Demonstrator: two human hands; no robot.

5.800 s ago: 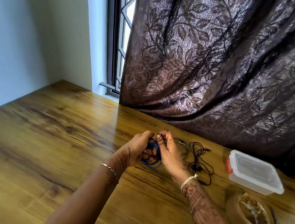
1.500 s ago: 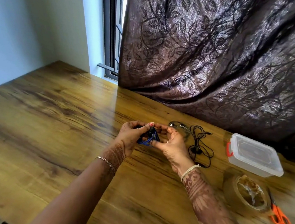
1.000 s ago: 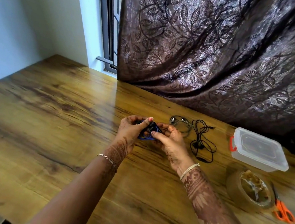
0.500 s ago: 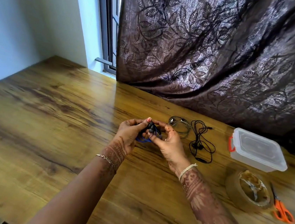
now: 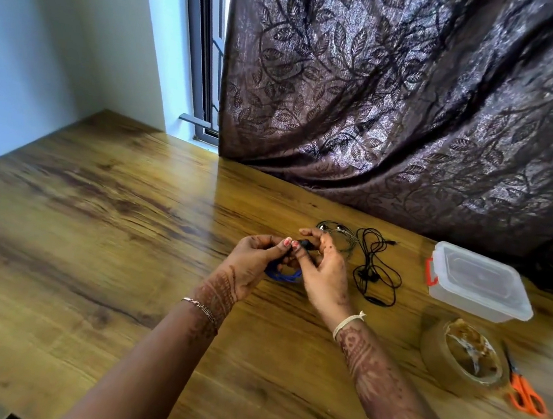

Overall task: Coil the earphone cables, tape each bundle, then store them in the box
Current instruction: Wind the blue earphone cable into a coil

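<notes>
A coiled blue earphone cable [image 5: 283, 275] hangs between my two hands just above the wooden table [image 5: 92, 240]. My left hand [image 5: 250, 263] grips the coil from the left. My right hand [image 5: 321, 273] pinches the dark earbud end at the top of the coil. A loose black earphone cable [image 5: 376, 272] lies on the table to the right of my hands, with a thin grey earphone cable [image 5: 342, 237] beside it. Further right stands a clear plastic box [image 5: 478, 284] with its lid on and an orange clip.
A roll of brown tape [image 5: 461, 361] lies at the right, in front of the box. Orange-handled scissors [image 5: 523, 389] lie just right of the roll. A dark leaf-patterned curtain [image 5: 401, 103] hangs along the table's far edge, beside a window [image 5: 204, 63].
The coil stayed between both hands and hangs a little lower now, with my right fingers working the dark earbud end at its top. The view shifted slightly.
</notes>
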